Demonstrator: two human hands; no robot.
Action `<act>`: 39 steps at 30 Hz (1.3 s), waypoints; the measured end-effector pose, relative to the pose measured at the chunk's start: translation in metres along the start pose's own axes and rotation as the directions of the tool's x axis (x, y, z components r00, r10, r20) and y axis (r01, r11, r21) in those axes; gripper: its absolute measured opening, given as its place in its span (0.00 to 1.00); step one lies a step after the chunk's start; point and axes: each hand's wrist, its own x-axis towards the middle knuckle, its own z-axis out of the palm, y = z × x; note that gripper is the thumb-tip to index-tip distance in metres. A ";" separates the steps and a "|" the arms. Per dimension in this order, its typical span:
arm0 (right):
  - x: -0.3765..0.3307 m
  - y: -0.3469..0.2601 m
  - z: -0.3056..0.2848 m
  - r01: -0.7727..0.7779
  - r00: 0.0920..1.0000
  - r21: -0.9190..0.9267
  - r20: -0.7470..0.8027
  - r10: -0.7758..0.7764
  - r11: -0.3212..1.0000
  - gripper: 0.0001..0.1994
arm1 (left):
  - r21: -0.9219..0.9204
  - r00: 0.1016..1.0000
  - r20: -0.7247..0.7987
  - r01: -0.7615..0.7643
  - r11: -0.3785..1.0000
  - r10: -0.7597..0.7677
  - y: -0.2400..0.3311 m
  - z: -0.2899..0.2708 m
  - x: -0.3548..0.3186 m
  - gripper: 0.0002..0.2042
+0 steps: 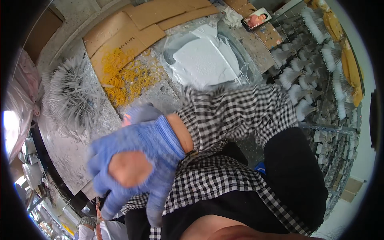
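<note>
My right hand (130, 166), in a blue knit glove with a hole over its back, reaches across to the left. Its fingers are spread and blurred, and nothing shows in them. Behind its wrist, partly covered, is another blue glove, my left hand (145, 113). A pinkish fingertip pokes out of that one; what it holds, if anything, is hidden. Just beyond lie many yellow rings (128, 76), loose on cardboard and the worktop. To the left stands a splayed bundle of thin grey-white strips (74, 96). A black-and-white checked sleeve (240, 112) covers my right forearm.
A round tub (170, 60) of white paste with a white slab across it stands beyond my arm. Flattened cardboard (140, 18) covers the far edge. A phone (256, 19) lies at the far right, near a rack of white-tipped brushes (306, 68). Another person (86, 230) shows at lower left.
</note>
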 end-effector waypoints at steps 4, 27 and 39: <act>-0.021 0.021 0.022 -0.634 0.593 -0.351 0.352 0.724 0.689 0.37 | -0.078 0.999 -0.043 0.003 0.997 -0.006 0.005 -0.013 0.005 0.18; -0.011 0.000 -0.005 -0.283 0.950 -0.256 0.061 0.308 0.924 0.36 | -0.587 0.968 -0.157 0.066 0.807 -0.194 0.115 -0.049 -0.002 0.17; -0.124 0.013 0.031 -0.625 0.743 -0.117 -0.391 0.543 0.772 0.55 | -0.447 0.904 -0.426 -0.209 0.870 -0.001 0.205 -0.074 0.049 0.17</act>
